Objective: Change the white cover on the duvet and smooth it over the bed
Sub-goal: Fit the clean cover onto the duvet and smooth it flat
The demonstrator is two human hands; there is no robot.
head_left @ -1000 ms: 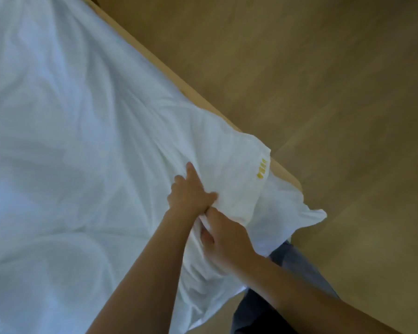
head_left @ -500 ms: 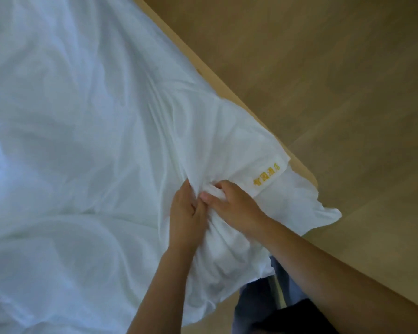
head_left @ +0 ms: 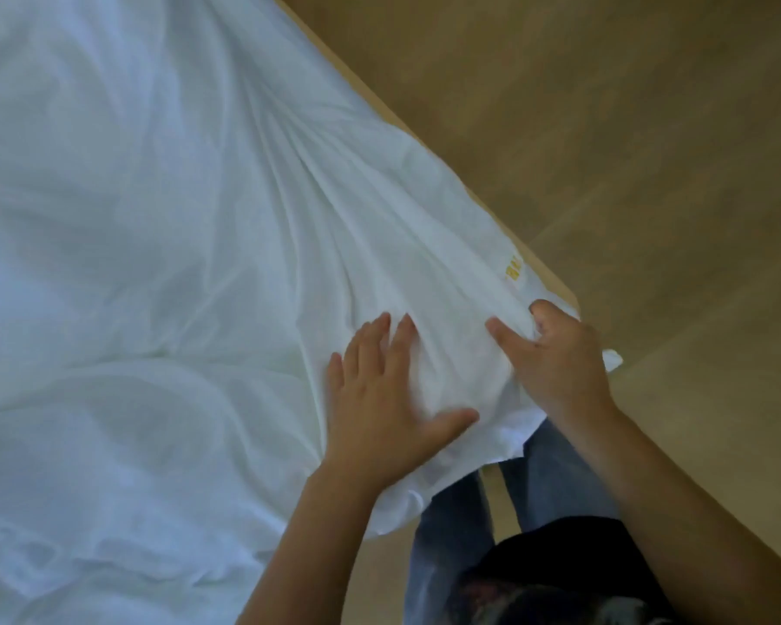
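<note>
The white duvet cover (head_left: 163, 227) fills the left and middle of the view, wrinkled, with folds running toward its near right corner. A small yellow label (head_left: 513, 267) sits near that corner. My left hand (head_left: 379, 399) lies flat on the cover with fingers spread, pressing the fabric. My right hand (head_left: 555, 358) grips the corner fabric, fingers curled into it, just below the label. The bed's wooden edge (head_left: 546, 268) shows along the cover's right side.
Light wooden floor (head_left: 627, 128) takes up the right and top right. My legs in blue jeans (head_left: 551, 480) stand at the bed's corner, below the hanging cover.
My hands have parted. The left one let go of the bunched fabric and now lies flat on the cover. The right one slid out to the corner near the label.
</note>
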